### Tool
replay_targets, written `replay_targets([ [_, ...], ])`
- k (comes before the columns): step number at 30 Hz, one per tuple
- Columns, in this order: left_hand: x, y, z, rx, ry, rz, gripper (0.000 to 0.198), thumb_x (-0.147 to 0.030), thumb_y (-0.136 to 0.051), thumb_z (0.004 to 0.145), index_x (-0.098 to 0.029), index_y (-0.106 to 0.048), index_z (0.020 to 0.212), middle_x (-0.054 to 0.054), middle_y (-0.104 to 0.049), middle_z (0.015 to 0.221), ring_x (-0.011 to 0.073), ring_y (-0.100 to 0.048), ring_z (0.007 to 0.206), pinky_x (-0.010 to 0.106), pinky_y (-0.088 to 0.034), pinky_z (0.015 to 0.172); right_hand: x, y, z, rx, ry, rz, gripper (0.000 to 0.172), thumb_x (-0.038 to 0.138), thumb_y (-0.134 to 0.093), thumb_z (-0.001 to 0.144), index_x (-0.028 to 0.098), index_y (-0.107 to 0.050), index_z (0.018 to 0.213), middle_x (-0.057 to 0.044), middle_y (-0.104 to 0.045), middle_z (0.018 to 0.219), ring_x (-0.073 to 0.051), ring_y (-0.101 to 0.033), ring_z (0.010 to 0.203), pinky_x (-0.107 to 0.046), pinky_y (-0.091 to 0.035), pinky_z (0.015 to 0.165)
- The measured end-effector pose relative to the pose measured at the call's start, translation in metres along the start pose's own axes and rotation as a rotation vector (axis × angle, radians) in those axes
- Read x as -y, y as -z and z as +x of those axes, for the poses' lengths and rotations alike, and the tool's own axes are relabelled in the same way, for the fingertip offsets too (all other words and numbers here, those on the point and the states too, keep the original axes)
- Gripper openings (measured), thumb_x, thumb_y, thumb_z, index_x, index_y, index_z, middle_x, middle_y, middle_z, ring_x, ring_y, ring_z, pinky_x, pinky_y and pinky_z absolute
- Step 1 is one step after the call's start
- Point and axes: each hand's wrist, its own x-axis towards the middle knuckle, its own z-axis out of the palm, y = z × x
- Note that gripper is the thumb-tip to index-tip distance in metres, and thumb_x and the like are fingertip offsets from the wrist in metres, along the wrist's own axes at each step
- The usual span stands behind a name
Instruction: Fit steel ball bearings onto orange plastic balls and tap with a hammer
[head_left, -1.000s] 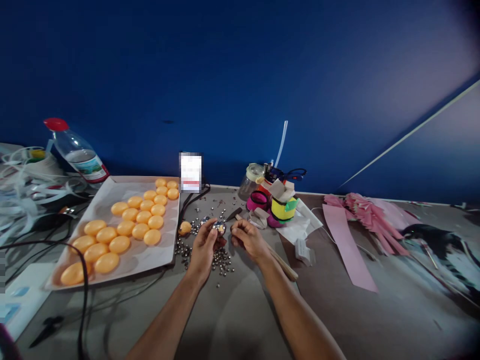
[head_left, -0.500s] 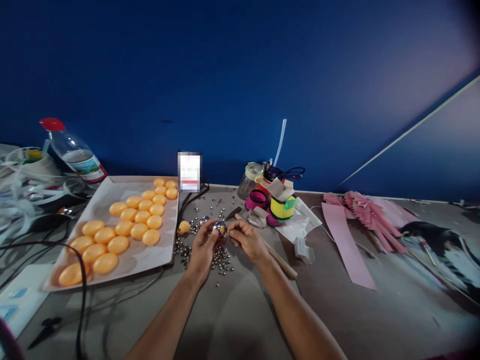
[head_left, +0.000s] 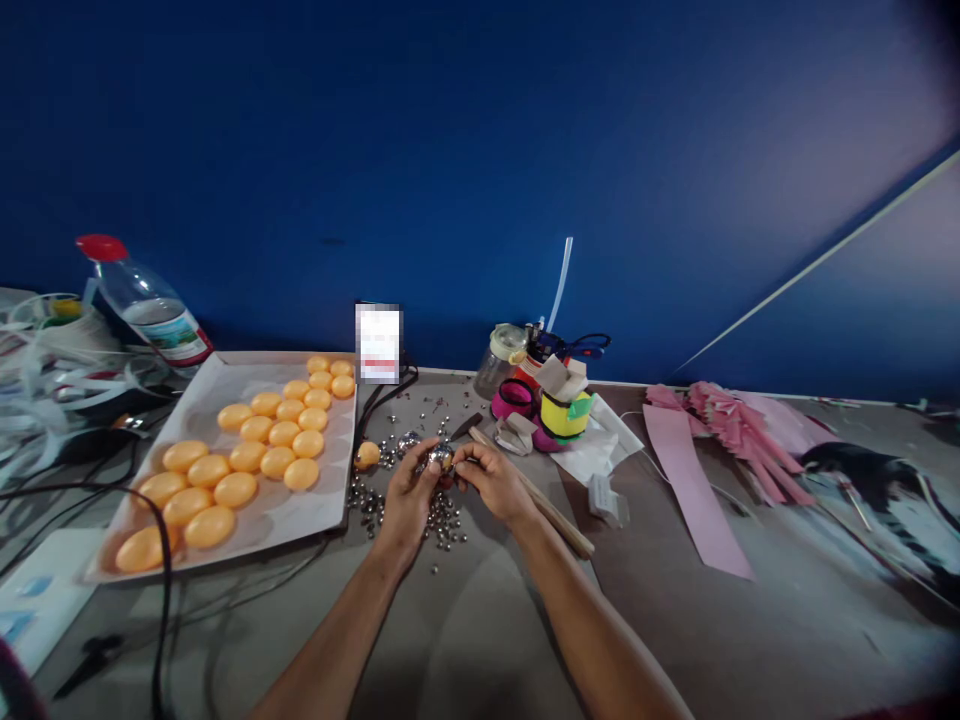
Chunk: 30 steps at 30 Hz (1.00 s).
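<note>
My left hand (head_left: 409,500) is closed round a small ball (head_left: 440,456) that is mostly covered in shiny silver pieces, with a bit of orange showing. Against its right side, the fingertips of my right hand (head_left: 491,482) are pinched together; whatever they hold is too small to make out. Loose silver beads (head_left: 444,522) lie scattered on the table below and around the hands. Just left of my left hand rests a plain orange ball (head_left: 367,456), and another silver-covered cluster (head_left: 409,440) sits behind the fingers.
On the left, a white-lined tray (head_left: 247,385) carries several orange balls. A red-capped bottle (head_left: 161,315) leans behind it. Wooden sticks (head_left: 551,515), a clear jar (head_left: 501,362) and tape rolls (head_left: 564,412) stand or lie right of centre. Pink ribbon (head_left: 697,500) spreads farther right.
Both hands stay in almost the same place. The silver-covered ball has turned or shifted very slightly between the fingers.
</note>
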Motion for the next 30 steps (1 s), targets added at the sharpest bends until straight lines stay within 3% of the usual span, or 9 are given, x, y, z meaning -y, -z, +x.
replay_targets([
  [8,0.0006,0.0013,-0.0017,0.024,0.011,0.073,0.04,-0.037,-0.06,0.078,-0.02,-0.057,0.114,0.004,-0.063,0.094,0.0141,-0.06,0.072,0.031,-0.05,0.073,-0.0001,-0.0014,-0.0017,-0.015,-0.028,-0.006,0.013,0.03,-0.06,0.071,0.019,-0.054,0.074,0.005,-0.051,0.06,-0.009,-0.046,0.052,-0.024,-0.038,0.055],
  [14,-0.002,-0.0002,-0.0029,-0.04,-0.165,0.319,0.033,-0.039,-0.06,0.077,-0.02,-0.063,0.104,0.007,-0.062,0.103,0.0186,-0.06,0.086,0.031,-0.05,0.074,-0.0033,-0.0034,-0.0019,-0.039,-0.023,0.0,0.017,0.032,-0.062,0.072,0.019,-0.049,0.072,0.006,-0.051,0.059,-0.01,-0.047,0.052,-0.024,-0.038,0.054],
  [18,-0.0009,0.0001,-0.003,-0.052,-0.173,0.362,0.033,-0.039,-0.056,0.08,-0.02,-0.062,0.106,0.007,-0.063,0.103,0.018,-0.06,0.083,0.032,-0.05,0.074,-0.0049,-0.0028,-0.0013,-0.022,-0.021,0.0,0.018,0.033,-0.06,0.075,0.019,-0.048,0.07,0.006,-0.051,0.053,-0.01,-0.048,0.05,-0.025,-0.038,0.055],
  [21,-0.0017,0.0013,-0.0021,-0.079,-0.202,0.403,0.031,-0.037,-0.058,0.079,-0.02,-0.063,0.105,0.007,-0.064,0.105,0.0203,-0.059,0.095,0.034,-0.046,0.084,-0.0055,-0.0029,-0.0012,-0.017,-0.014,0.029,0.015,0.031,-0.059,0.075,0.019,-0.049,0.072,0.005,-0.053,0.054,-0.011,-0.05,0.05,-0.025,-0.04,0.056],
  [23,-0.0023,0.0019,-0.0013,-0.082,-0.196,0.388,0.031,-0.038,-0.059,0.079,-0.02,-0.063,0.104,0.008,-0.064,0.105,0.0207,-0.058,0.096,0.034,-0.046,0.085,-0.0049,-0.0037,-0.0013,-0.022,-0.003,0.013,0.012,0.029,-0.057,0.075,0.019,-0.05,0.074,0.005,-0.054,0.054,-0.011,-0.052,0.05,-0.025,-0.041,0.056],
  [30,-0.0006,0.0005,-0.0011,-0.044,-0.052,0.15,0.039,-0.04,-0.059,0.078,-0.019,-0.058,0.111,0.006,-0.063,0.099,0.0148,-0.06,0.074,0.029,-0.05,0.07,-0.0018,-0.0055,-0.003,-0.031,0.072,-0.113,0.006,0.025,-0.054,0.077,0.019,-0.052,0.075,0.005,-0.054,0.053,-0.011,-0.051,0.05,-0.026,-0.041,0.056],
])
